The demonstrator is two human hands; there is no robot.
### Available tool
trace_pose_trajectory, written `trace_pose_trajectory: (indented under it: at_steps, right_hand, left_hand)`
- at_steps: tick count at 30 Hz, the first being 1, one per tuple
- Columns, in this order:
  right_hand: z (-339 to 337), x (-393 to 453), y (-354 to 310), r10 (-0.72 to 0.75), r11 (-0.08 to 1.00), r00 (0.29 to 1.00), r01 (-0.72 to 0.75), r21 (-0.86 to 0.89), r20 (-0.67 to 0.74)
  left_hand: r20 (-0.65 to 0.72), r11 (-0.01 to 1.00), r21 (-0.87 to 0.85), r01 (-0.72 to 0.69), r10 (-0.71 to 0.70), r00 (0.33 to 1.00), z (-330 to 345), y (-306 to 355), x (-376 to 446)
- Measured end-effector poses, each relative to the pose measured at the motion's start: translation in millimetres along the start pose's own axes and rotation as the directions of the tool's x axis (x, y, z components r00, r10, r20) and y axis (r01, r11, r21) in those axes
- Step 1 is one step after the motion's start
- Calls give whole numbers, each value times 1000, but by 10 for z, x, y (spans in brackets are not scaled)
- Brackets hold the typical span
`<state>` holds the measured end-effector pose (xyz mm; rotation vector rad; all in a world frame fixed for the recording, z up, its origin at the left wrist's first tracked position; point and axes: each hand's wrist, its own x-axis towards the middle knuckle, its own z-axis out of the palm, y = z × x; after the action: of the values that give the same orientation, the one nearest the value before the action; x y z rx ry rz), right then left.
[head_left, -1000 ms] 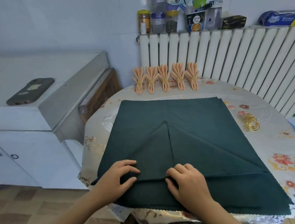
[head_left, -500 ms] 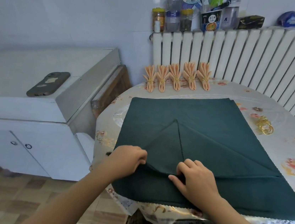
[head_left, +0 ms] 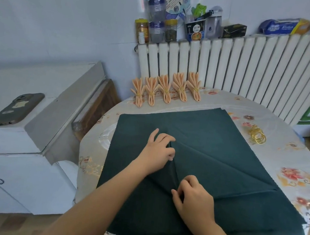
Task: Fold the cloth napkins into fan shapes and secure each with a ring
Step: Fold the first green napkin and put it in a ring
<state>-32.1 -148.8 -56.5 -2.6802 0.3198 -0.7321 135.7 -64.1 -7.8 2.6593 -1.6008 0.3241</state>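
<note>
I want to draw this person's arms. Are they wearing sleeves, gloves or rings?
No. Both forearms are bare as far as the picture shows, with no sleeves in view. The left hand and right hand have no gloves, and no rings, watch or bracelet can be seen.

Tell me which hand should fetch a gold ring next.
Right hand, probably: the pile of gold metal rings lies on its side of the dark green cloth napkin; the left hand is farther away.

- One view only, from a camera worn on the person's head, looking forward and steeply down.
- It sits close above the round floral-clothed table [head_left: 290, 169], both forearms entering from the bottom edge.
- The white ribbed radiator [head_left: 253, 71] closes the far side.
</note>
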Motion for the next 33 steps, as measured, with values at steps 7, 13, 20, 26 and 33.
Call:
trace_pose_trajectory:
  at_steps: [7,13,20,26,33]
  right_hand:
    - [51,11,41,68,996,998,-67,61,-9]
    - [71,12,54,78,995,997,-78,59,0]
    - [86,24,49,95,994,995,-94,60,-15]
    - [96,5,70,96,991,995,-95,97,-2]
    - [67,14,55,99,989,995,-100,112,21]
  left_hand:
    - [36,806,-270,526,-538,842,370,-83,-87]
    - [33,817,-297,494,-508,861,402,-101,36]
    - [87,852,-179,491,-484,871,443,-112,123]
    - [203,829,-160,536,-503,840,438,-155,192]
    - [358,852,-87,516,-456,814,251,-88,221]
